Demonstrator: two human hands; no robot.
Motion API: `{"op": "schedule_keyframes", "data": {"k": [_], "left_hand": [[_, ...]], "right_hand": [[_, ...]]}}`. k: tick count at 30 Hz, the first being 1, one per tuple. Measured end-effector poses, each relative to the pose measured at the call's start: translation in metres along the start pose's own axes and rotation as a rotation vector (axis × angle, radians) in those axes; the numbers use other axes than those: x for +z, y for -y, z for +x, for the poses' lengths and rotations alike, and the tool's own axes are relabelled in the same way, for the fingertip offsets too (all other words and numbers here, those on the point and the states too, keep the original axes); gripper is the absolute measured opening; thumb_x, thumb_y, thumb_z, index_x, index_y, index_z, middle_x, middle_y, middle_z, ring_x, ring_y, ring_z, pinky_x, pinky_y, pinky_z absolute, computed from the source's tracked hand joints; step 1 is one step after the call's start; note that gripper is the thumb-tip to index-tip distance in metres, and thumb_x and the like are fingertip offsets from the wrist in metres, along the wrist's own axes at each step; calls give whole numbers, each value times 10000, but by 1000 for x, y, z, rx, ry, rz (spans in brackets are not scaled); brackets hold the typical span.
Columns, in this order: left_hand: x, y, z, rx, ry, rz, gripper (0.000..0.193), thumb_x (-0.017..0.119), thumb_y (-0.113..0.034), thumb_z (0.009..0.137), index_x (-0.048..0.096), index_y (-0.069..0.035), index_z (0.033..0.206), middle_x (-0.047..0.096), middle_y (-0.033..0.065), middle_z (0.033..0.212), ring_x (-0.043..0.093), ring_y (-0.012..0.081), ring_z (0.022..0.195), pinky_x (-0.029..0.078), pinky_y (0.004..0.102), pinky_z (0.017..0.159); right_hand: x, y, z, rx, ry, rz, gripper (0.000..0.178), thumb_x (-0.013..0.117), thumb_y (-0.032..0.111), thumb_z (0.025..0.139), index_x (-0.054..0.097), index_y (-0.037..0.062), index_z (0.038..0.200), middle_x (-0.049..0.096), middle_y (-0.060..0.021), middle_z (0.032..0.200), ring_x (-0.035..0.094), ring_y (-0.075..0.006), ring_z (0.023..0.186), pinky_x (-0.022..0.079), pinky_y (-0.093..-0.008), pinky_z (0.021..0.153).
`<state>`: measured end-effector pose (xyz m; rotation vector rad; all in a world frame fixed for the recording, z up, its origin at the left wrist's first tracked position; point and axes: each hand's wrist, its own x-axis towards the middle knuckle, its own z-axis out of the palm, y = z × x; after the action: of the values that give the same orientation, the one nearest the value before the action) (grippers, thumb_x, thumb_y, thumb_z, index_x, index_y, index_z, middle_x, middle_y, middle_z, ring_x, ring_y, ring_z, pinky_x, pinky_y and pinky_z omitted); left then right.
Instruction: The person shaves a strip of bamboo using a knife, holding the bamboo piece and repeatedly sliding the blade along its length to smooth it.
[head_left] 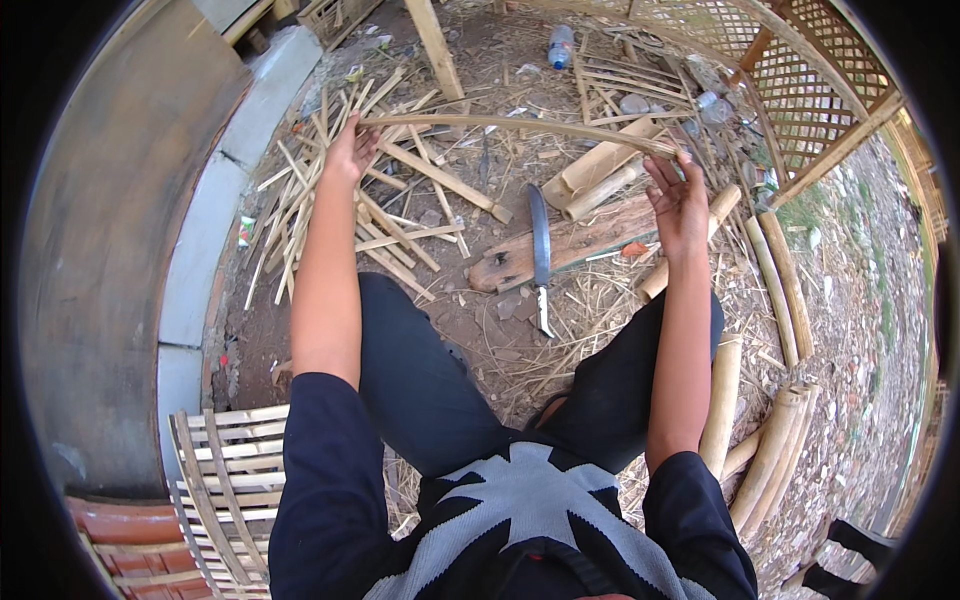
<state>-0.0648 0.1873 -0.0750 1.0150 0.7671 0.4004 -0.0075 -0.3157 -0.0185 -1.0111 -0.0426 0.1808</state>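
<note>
A long, thin bamboo strip [500, 122] is stretched across in front of me, bowed slightly upward in the middle. My left hand [350, 152] grips its left end, above a pile of loose strips. At its right end my right hand [680, 200] holds it by the fingertips, the palm turned up. Between my knees and the strip lies a machete [541, 240] with a dark curved blade and a pale handle. Its blade rests across a worn wooden plank [600, 238] on the ground. Neither hand touches the machete.
Split bamboo strips [400, 200] are heaped at the left. Split bamboo pieces [605, 165] lie beyond the plank, near a plastic bottle [561, 47]. Bamboo poles [775, 455] lie at the right, below a lattice panel [810, 100]. A slatted bamboo frame [230, 480] stands at the lower left.
</note>
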Motion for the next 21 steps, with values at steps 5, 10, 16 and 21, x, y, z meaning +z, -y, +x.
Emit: {"op": "schedule_keyframes", "data": {"k": [5, 10, 16, 21], "left_hand": [[5, 0, 0, 25, -11, -70, 304, 683, -375, 917, 579, -110, 1026, 696, 70, 924, 694, 197, 872, 518, 301, 665], [-3, -2, 10, 75, 54, -164, 312, 626, -292, 961, 535, -96, 1186, 653, 126, 1130, 675, 248, 1022, 533, 311, 714], [7, -5, 4, 81, 39, -236, 351, 616, -255, 963, 513, -74, 1245, 628, 140, 1203, 655, 263, 1083, 549, 296, 751], [16, -5, -6, 87, -7, -263, 316, 644, -243, 943, 573, -31, 1166, 641, 140, 1206, 649, 251, 1100, 566, 277, 778]], "right_hand": [[-6, -2, 5, 7, 46, -12, 466, 560, 315, 958, 531, 40, 1334, 632, -98, 1197, 605, -166, 1076, 469, -268, 768], [-3, -5, 7, -2, 51, 22, 456, 574, 281, 958, 521, 29, 1334, 627, -99, 1198, 606, -186, 1090, 478, -276, 777], [-11, -9, 13, 26, 1, 120, 334, 611, 219, 947, 564, 33, 1222, 633, -107, 1183, 612, -234, 1132, 501, -291, 793], [-11, -8, 12, 37, -14, 165, 282, 625, 197, 942, 579, 41, 1172, 637, -104, 1175, 611, -250, 1139, 509, -296, 803]]}}
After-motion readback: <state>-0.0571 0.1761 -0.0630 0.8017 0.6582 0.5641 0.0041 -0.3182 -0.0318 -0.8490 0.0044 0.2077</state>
